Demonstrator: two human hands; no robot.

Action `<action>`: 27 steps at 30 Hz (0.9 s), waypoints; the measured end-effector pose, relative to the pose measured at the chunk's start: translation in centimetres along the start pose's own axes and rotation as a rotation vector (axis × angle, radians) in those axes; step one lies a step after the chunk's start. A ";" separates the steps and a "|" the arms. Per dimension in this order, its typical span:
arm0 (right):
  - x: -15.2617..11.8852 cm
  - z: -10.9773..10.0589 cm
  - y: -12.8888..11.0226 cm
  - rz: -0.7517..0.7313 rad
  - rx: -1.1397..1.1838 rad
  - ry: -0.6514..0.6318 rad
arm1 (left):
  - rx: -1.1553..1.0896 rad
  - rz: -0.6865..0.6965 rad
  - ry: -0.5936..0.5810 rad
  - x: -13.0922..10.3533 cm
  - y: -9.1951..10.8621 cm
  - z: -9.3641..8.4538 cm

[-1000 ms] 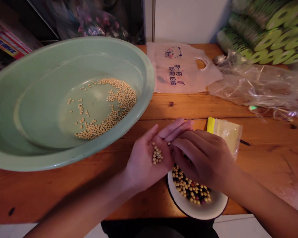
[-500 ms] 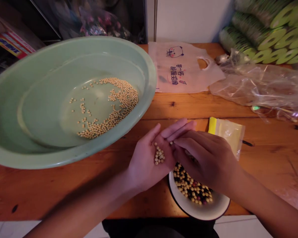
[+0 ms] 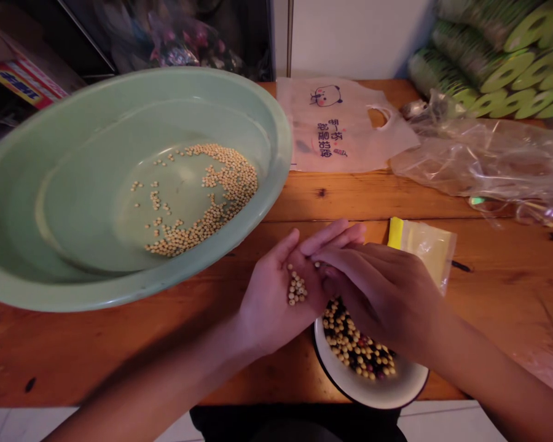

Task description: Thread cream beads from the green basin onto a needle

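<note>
My left hand (image 3: 279, 298) is cupped palm up, holding a small cluster of pale round beads (image 3: 297, 290); dark holes show in some. Over its palm and fingers comes my right hand (image 3: 380, 288), thumb and forefinger closing around a single bead (image 3: 317, 264). Its other fingers are curled and partly hidden. Below both hands stands a white dark-rimmed bowl (image 3: 373, 393) of yellowish, black and a few reddish beads, partly covered by the right hand. At the left, a big green basin (image 3: 87, 178) has many pale beads (image 3: 230, 178) spread along its near right side.
A printed white plastic bag (image 3: 345, 135) lies flat behind the hands. Crumpled clear plastic (image 3: 488, 153) and stacked green rolls (image 3: 511, 80) occupy the back right. A small yellow-edged clear packet (image 3: 426, 248) lies beside my right hand on the wooden table (image 3: 502, 307).
My right forefinger has reached slightly farther over the left palm, around the single bead. The left hand, basin and bowl stay practically in place.
</note>
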State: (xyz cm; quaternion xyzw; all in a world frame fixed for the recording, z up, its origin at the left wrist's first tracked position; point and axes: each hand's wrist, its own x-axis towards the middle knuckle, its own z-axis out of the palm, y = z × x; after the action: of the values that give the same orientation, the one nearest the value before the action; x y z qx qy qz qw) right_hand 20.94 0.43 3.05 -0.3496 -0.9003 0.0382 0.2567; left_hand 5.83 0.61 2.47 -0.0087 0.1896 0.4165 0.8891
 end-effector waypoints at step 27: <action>0.3 -0.8 1.4 0.613 1.317 -0.041 | -0.043 0.024 0.077 0.4 -0.3 0.2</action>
State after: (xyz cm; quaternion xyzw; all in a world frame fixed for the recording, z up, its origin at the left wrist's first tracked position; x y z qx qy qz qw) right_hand 21.96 1.55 3.48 -0.3584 -0.5566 0.6490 0.3748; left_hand 6.31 0.73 2.50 -0.0417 0.2150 0.4303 0.8757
